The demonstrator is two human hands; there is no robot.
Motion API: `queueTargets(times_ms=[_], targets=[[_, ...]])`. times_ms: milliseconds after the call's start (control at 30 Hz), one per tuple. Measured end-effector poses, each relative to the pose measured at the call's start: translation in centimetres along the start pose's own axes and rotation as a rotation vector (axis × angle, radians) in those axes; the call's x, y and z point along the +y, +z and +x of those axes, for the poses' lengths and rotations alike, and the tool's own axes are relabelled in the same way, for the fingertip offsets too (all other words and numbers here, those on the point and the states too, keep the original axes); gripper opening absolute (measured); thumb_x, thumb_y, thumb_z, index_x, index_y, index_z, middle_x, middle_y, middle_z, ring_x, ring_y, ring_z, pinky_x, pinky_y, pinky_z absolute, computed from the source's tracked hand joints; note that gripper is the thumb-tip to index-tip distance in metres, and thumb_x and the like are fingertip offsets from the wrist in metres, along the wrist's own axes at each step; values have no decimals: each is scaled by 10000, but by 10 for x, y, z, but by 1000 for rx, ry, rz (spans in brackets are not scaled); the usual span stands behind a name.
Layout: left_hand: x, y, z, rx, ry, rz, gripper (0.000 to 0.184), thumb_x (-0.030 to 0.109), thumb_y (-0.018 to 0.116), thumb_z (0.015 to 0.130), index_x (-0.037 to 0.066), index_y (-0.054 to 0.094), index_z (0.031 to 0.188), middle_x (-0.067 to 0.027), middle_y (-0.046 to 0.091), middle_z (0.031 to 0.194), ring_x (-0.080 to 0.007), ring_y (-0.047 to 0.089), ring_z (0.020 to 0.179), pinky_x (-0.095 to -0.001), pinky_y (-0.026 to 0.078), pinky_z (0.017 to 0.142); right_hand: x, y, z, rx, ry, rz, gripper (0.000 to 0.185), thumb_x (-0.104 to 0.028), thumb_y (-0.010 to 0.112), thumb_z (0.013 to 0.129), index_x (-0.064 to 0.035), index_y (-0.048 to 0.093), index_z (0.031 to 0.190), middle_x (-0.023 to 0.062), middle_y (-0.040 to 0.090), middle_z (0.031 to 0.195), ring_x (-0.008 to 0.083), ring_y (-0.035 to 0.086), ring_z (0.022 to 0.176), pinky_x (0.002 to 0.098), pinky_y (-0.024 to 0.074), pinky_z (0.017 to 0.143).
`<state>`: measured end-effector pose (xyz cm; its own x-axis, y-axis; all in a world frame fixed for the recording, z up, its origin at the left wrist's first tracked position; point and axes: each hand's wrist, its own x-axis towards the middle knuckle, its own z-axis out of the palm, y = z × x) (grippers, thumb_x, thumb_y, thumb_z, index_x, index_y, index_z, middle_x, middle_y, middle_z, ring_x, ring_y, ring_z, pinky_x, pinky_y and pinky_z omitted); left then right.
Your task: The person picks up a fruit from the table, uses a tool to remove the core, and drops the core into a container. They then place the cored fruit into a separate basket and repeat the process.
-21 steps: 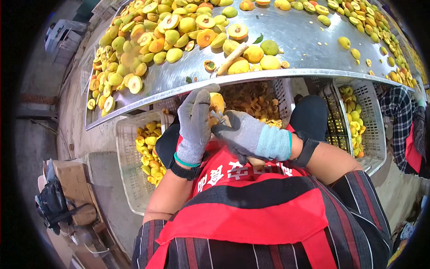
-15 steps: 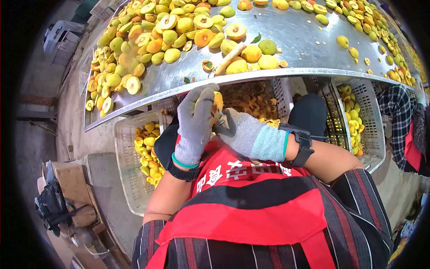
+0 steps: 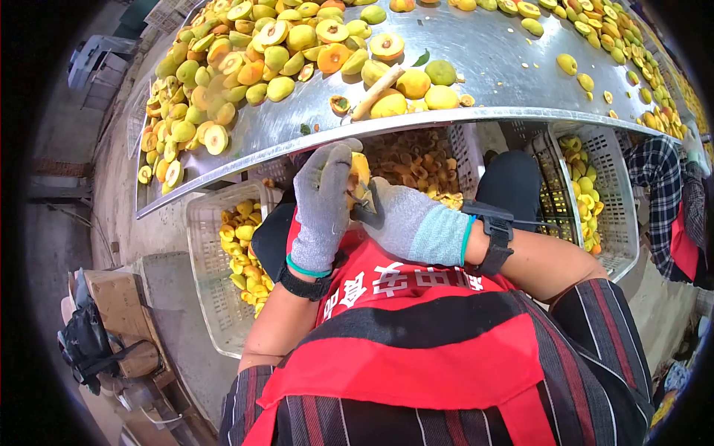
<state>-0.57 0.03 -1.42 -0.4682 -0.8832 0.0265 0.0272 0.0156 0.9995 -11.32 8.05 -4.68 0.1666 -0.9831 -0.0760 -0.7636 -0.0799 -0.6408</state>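
Observation:
In its grey glove, my left hand (image 3: 321, 197) is closed around a yellow peach half (image 3: 360, 171), held up in front of the red apron. Close against it, my right hand (image 3: 401, 219), also gloved, is closed with its fingertips at the fruit's lower side. A small metal tool (image 3: 362, 196) shows between the two hands; most of it is hidden by the right glove, so its exact kind is unclear. Just beyond the hands, the metal table (image 3: 476, 82) carries halved and whole peaches (image 3: 297, 37), and a wooden stick-like handle (image 3: 378, 93) leans among the nearest ones.
Below on the left stands a white crate (image 3: 204, 297) of yellow peach halves. Under the table edge, a crate (image 3: 465, 152) holds brownish scraps. Another crate (image 3: 625, 223) with peaches is at right, beside a person in a plaid sleeve (image 3: 654, 178). Cardboard (image 3: 115, 297) lies at left.
Both hands stay together at the peach half. My right hand has shifted slightly, and less of the metal tool shows now. The view has moved a little.

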Motion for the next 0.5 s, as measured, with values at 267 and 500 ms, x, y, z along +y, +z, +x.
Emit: queueTargets(times_ms=[267,500], targets=[[18,-10,12,-115,171,164,319,227,440,932,-27,616,1009,-58,618,896,-105,551,765,-237,447,695,-35,-59,-6,-124,248,809,262,-260,471,895,-16,530,819,51,510,521,147,530,450,293,416,431],[-1,-17,16,-470,-132,-185,532,398,375,916,-79,561,1063,-160,627,889,-205,612,801,-305,488,747,-15,-56,-18,-371,293,1464,243,-281,512,879,-71,523,757,40,477,515,132,465,378,274,365,348]])
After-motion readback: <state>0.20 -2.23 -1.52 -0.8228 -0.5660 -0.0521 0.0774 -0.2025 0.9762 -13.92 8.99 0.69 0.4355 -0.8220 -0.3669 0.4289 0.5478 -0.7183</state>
